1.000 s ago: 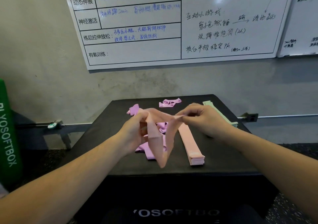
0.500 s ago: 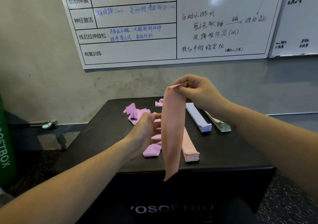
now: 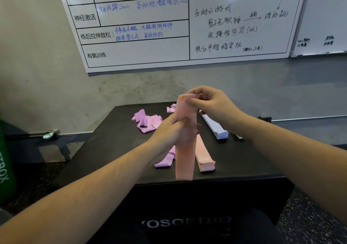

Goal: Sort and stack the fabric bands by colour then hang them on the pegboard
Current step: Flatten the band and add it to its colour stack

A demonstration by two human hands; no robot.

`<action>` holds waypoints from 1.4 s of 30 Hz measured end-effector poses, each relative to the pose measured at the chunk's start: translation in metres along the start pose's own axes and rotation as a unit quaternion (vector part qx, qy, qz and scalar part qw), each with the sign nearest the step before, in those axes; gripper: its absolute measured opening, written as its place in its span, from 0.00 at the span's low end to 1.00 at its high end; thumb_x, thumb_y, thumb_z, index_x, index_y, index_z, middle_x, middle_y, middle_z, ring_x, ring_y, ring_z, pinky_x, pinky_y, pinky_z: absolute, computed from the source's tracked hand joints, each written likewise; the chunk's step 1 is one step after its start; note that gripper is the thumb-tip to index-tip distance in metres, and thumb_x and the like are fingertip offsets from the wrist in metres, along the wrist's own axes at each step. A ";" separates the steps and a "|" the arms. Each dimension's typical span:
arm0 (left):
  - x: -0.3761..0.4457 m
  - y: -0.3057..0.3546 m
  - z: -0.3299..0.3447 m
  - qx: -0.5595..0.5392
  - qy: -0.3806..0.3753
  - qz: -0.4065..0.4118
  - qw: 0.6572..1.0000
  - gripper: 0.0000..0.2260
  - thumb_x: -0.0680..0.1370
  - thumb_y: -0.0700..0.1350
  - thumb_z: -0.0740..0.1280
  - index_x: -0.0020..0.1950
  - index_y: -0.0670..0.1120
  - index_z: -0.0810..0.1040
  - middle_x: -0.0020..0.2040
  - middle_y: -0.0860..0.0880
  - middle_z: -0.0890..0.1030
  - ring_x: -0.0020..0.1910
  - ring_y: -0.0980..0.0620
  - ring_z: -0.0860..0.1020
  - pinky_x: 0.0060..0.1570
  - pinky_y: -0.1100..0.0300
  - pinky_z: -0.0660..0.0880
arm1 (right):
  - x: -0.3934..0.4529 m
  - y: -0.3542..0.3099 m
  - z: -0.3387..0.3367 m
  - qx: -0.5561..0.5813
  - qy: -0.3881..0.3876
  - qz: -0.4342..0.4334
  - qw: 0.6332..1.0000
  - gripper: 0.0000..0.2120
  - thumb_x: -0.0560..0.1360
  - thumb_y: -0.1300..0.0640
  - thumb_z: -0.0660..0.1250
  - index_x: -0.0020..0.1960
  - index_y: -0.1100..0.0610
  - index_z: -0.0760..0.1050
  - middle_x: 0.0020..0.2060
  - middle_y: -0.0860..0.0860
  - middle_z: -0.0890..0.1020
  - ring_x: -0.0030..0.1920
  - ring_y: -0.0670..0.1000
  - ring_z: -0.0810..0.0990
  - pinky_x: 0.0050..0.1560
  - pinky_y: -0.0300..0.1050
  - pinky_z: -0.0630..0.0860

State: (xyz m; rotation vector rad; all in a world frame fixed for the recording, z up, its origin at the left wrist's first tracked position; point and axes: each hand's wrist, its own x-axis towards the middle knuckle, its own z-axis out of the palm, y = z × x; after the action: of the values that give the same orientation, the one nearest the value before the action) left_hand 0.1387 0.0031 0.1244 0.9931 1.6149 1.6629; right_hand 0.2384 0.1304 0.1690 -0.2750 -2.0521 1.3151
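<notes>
Two hands are on one peach band (image 3: 185,159) right now. My right hand (image 3: 210,103) pinches its top end up high, and my left hand (image 3: 175,129) is wrapped around it a bit lower down, so the band hangs straight down in front of the black worktop (image 3: 112,146). I think I am in the sorting and stacking part, and I am pulling this band flat and smooth. Next I think it should go on the peach stack (image 3: 203,155), which lies just to the right of the hanging band, near the front edge. To do that well, I would need to lower it flat and line up its ends with the ones under it, so the pile stays neat. A white stack (image 3: 216,129) lies farther back on the right, partly behind my right arm. On the left, a loose heap of purple bands (image 3: 146,121) is not sorted yet, one more purple band (image 3: 165,161) lies near my left wrist, and a small purple bit (image 3: 171,108) sits at the far edge. So there is a lot left to do. I cannot see a pegboard here. Behind the worktop is a grey wall (image 3: 47,65) with a big whiteboard (image 3: 187,22) full of writing, and a green thing (image 3: 5,168) stands at the far left.
</notes>
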 end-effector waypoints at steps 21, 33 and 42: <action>0.053 0.005 -0.007 -0.227 0.099 -0.090 0.965 0.17 0.86 0.46 0.55 0.63 0.37 0.77 0.49 0.41 0.83 0.49 0.47 0.82 0.46 0.53 0.78 | -0.071 0.103 -0.021 -0.042 -0.141 0.178 0.973 0.18 0.81 0.61 0.63 0.67 0.45 0.71 0.54 0.50 0.85 0.54 0.53 0.83 0.56 0.45 0.77; 0.115 -0.016 0.003 -0.154 0.191 -0.075 0.967 0.21 0.80 0.29 0.54 0.73 0.37 0.66 0.46 0.40 0.85 0.36 0.46 0.86 0.33 0.52 0.82 | -0.087 0.132 -0.044 0.025 -0.019 0.139 0.990 0.07 0.76 0.62 0.73 0.47 0.52 0.86 0.48 0.53 0.87 0.43 0.47 0.81 0.41 0.42 0.79; 0.179 -0.044 -0.003 -0.089 0.237 -0.107 0.961 0.20 0.68 0.35 0.65 0.60 0.40 0.75 0.50 0.40 0.79 0.49 0.44 0.79 0.58 0.46 0.76 | -0.083 0.161 -0.055 -0.056 -0.118 0.120 0.984 0.23 0.75 0.72 0.66 0.60 0.47 0.79 0.56 0.46 0.85 0.51 0.43 0.83 0.56 0.40 0.77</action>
State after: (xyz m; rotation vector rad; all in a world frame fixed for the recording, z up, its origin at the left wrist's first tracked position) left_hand 0.0378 0.1547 0.0981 0.3241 1.7508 1.9457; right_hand 0.3078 0.2038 0.0090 -0.4463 -2.3558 1.4354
